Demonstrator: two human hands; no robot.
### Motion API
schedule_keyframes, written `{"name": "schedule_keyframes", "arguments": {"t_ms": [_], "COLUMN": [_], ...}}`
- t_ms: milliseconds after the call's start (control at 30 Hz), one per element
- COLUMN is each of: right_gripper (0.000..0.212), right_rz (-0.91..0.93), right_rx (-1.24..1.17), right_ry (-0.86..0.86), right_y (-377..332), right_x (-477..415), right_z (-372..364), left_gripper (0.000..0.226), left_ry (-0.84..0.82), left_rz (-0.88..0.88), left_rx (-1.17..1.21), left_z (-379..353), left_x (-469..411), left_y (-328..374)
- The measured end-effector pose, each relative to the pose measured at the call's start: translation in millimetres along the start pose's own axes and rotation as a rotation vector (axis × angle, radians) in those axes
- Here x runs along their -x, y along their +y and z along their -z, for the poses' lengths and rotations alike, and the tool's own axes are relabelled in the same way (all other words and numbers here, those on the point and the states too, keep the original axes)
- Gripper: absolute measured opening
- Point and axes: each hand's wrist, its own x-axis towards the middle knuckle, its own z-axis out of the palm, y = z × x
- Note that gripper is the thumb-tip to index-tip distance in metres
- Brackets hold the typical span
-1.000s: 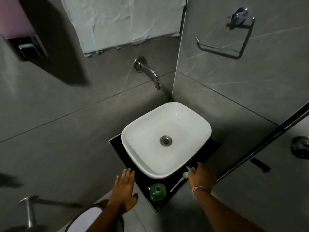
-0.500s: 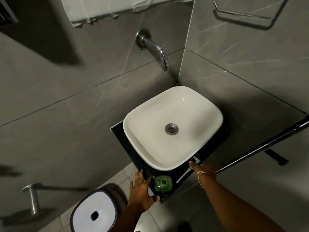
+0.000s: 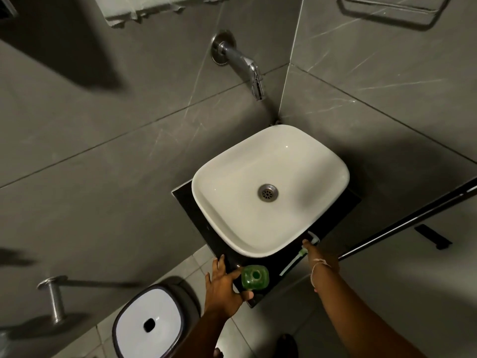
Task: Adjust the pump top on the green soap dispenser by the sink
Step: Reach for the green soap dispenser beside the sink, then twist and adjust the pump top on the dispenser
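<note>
Two hands, left hand (image 3: 224,288) spread beside uncapped green dispenser (image 3: 254,277), right hand (image 3: 321,257) gripping pump top (image 3: 307,245)

Single head view, worn high, looked steeply down and forward into tiled corner. Wide lens bent wall lines. Sink (image 3: 269,188) sat centre-right, well below camera; tap (image 3: 249,67) above it in frame. Worktop (image 3: 191,202) edge, left hand (image 3: 223,288) and right hand (image 3: 321,259) lay near bottom, forearms entering from lower edge. Bin (image 3: 147,322) at lower left.
</note>
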Motion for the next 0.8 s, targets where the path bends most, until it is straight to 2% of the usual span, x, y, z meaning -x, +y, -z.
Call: {"name": "schedule_keyframes", "arguments": {"t_ms": [67, 167, 267, 433, 600, 800], "right_gripper": [0.061, 0.041, 0.023, 0.016, 0.032, 0.037], "right_rz": [0.13, 0.399, 0.686, 0.971, 1.076, 1.105], "right_rx": [-0.039, -0.258, -0.335, -0.381, -0.225, -0.074], "right_ry": [0.122, 0.271, 0.252, 0.252, 0.219, 0.179], "right_y": [2.5, 13.1, 14.5, 22.0, 45.4, 71.4], "right_x": [24.9, 75.0, 121.9, 146.3, 131.6, 109.5], "right_z": [13.2, 30.1, 34.4, 3.6, -24.6, -43.1], "left_gripper": [0.066, 0.063, 0.064, 0.065, 0.067, 0.067], "left_ry": [0.006, 0.019, 0.031, 0.053, 0.046, 0.05], "left_rz": [-0.004, -0.013, -0.023, -0.027, -0.019, -0.014], "left_rx": [-0.004, -0.01, -0.035, -0.052, -0.07, -0.053], "left_z": [-0.9, -1.6, -1.9, -3.3, -4.0, -5.2], "left_x": [-1.1, -2.6, -3.5, -2.6, -3.0, -3.0], "left_y": [-1.1, -1.6, -3.6, -4.3, -4.2, -5.4]}}
